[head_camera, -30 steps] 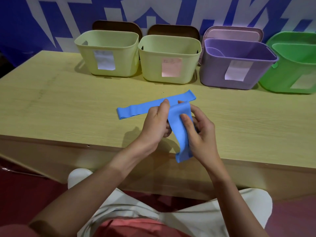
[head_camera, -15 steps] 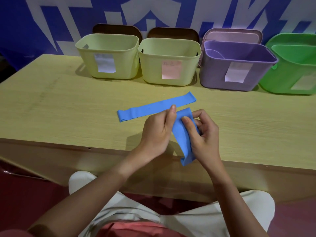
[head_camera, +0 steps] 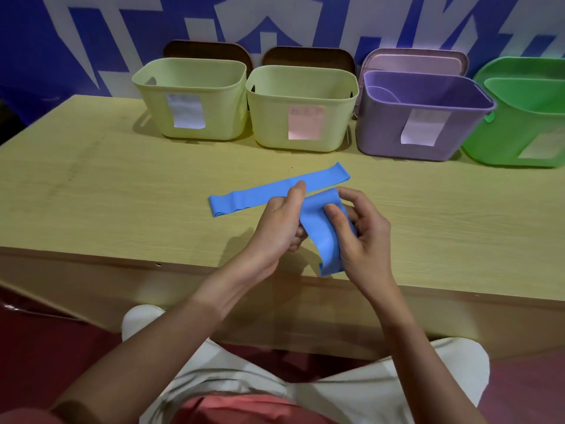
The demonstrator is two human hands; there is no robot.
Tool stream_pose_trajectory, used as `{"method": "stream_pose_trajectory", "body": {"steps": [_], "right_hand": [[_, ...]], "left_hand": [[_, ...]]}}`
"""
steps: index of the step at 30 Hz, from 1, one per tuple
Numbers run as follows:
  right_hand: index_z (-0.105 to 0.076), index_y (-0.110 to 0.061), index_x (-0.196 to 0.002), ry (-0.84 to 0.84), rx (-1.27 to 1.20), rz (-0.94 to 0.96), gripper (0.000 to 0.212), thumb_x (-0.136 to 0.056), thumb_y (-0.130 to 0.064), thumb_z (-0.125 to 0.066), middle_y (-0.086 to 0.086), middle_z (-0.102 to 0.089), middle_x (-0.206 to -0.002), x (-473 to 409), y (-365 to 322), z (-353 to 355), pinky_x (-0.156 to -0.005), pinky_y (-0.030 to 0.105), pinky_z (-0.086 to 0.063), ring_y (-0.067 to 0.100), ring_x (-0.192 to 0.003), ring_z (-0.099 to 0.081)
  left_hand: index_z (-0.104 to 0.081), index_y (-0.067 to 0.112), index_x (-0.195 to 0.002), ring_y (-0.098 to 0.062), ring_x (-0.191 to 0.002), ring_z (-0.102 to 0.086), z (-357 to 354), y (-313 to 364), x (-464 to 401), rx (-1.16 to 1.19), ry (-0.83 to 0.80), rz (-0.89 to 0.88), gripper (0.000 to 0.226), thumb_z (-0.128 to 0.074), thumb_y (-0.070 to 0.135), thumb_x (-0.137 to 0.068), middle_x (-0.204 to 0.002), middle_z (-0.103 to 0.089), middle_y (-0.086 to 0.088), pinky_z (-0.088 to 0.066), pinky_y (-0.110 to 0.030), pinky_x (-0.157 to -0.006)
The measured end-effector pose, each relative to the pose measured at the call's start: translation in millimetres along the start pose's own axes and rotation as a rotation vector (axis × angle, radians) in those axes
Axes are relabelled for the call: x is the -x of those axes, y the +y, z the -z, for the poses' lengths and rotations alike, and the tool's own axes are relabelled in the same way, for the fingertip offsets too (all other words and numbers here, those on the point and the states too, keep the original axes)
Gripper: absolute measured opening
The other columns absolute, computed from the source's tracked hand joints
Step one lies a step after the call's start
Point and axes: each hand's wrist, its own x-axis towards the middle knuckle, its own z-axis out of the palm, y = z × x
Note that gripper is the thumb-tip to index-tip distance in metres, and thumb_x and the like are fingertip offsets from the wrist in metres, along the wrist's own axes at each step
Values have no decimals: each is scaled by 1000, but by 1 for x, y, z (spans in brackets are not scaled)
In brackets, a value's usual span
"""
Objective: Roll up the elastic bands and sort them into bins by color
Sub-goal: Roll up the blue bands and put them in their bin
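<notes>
In the head view, both hands work just above the near edge of the table [head_camera: 122,185]: the left hand [head_camera: 276,223] and the right hand [head_camera: 363,237] each have their fingers curled and pinching the upper end of a blue elastic band [head_camera: 321,237], whose tail hangs down toward that edge. To roll it well, I judge the turns should be kept tight and the edges aligned while the tail is fed in evenly. The band looks flat, smooth, matte and limp; a second blue band [head_camera: 260,194] lies flat on the table just beyond the hands, short of the four bins [head_camera: 301,133].
</notes>
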Motion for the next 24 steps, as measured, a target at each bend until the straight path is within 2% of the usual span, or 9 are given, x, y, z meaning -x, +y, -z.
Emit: {"method": "stream_pose_trajectory", "body": {"steps": [3, 7, 9, 11, 13, 15, 19, 21, 24], "right_hand": [[-61, -9, -99, 5, 15, -3, 14, -90, -19, -57, -1, -40, -53, 1, 5, 1, -51, 17, -30, 7, -50, -33], [-62, -11, -97, -11, -4, -20, 13, -91, -21, -56, 4, -51, -59, 1, 3, -1, -51, 15, -32, 6, -51, -39], [-61, -16, -99, -28, -18, -18, 15, -93, -29, -54, 4, -55, -63, 1, 2, -3, -52, 16, -33, 6, -53, -42], [-58, -25, -102, -42, -12, -10, 20, -92, -40, -48, -6, -50, -59, 1, 0, -4, -53, 16, -32, 4, -52, -39], [-53, -33, -107, -46, -15, -3, 16, -93, -38, -50, -14, -46, -53, 1, -1, -5, -51, 14, -30, 3, -49, -37], [-50, -34, -113, -43, -6, 13, 20, -95, -25, -52, -14, -46, -50, 1, -3, -6, -48, 14, -28, 2, -45, -36], [-52, -26, -120, -37, 25, 25, 26, -95, -18, -50, -15, -44, -49, -2, -4, -9, -45, 12, -26, 2, -43, -32], [-54, -21, -116, -34, 1, 15, 22, -95, -20, -49, -13, -45, -51, -3, -3, -10, -45, 14, -27, 3, -43, -33], [-51, -20, -99, -29, -46, -8, 7, -92, -20, -53, -9, -44, -47, -3, -2, -9, -44, 16, -27, 3, -42, -33]], "left_hand": [[-25, 20, -57, -11, -40, -22, 2, -5, -3, -159, 31, -146, 50, -35, 40, -102, -45, -23, 6, -20, -24, -43], [-22, 24, -53, -7, -45, -23, 4, -15, -2, -337, 149, -443, 49, -36, 39, -97, -43, -25, 6, -20, -30, -49], [-21, 24, -52, -9, -45, -24, 3, -18, -3, -342, 198, -502, 48, -35, 36, -96, -42, -23, 6, -20, -30, -48], [-22, 24, -52, -10, -45, -24, 1, -17, -4, -317, 230, -515, 49, -35, 36, -97, -43, -22, 7, -21, -31, -48], [-22, 23, -51, -9, -46, -23, -1, -15, -4, -275, 248, -501, 49, -35, 39, -96, -44, -22, 8, -22, -35, -48], [-24, 21, -51, -13, -47, -24, -2, -11, -6, -223, 245, -456, 49, -35, 40, -95, -45, -24, 3, -22, -37, -49], [-27, 17, -53, -14, -42, -24, -4, -5, -6, -75, 190, -261, 53, -37, 32, -102, -43, -26, 3, -22, -27, -45], [-33, 13, -58, -11, -39, -23, -4, -3, -5, 22, 129, -133, 47, -36, 30, -102, -45, -27, 3, -20, -21, -41], [-38, 13, -74, -11, -40, -18, -2, -1, -3, 92, 6, -10, 30, -34, 26, -100, -49, -23, 3, -17, -17, -39]]}}
